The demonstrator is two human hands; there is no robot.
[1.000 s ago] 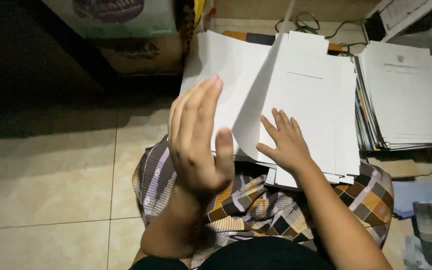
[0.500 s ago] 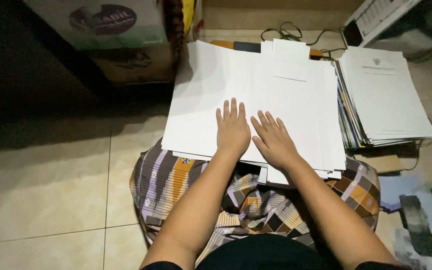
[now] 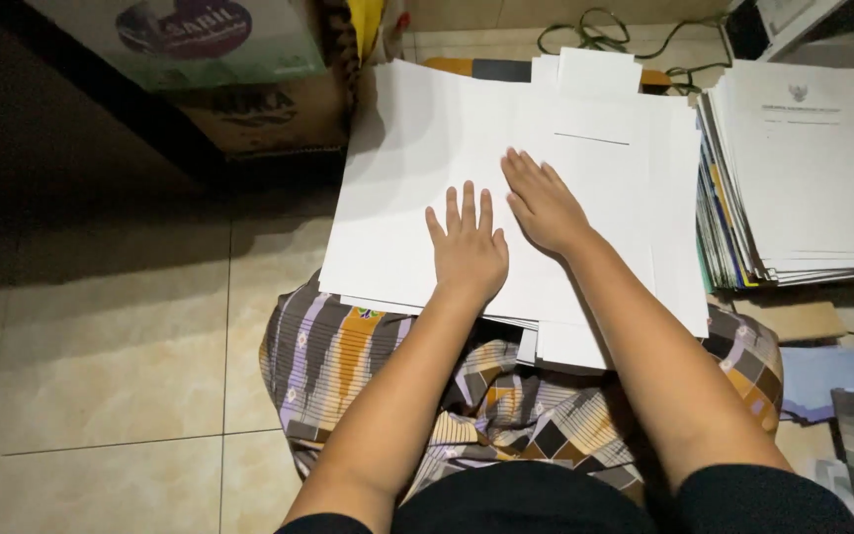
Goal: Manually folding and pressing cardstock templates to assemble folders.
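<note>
A pile of large white paper sheets [image 3: 417,168] lies open across my lap, on a patterned cloth [image 3: 368,366]. My left hand [image 3: 467,247] rests flat on the left sheet, fingers spread and pointing away from me. My right hand [image 3: 544,203] lies flat beside it on the right sheet [image 3: 635,188], palm down. Neither hand grips anything. More sheet edges stick out under the pile near my right forearm.
A thick stack of printed documents [image 3: 803,178] sits on the floor at the right. Cardboard boxes [image 3: 239,69] stand at the back left. Cables [image 3: 595,25] run along the back. Beige floor tiles [image 3: 101,346] spread to the left; loose papers [image 3: 852,405] lie at the lower right.
My left hand came down from a raised position and pressed the turned sheet flat on the left. Both hands now lie side by side on the paper.
</note>
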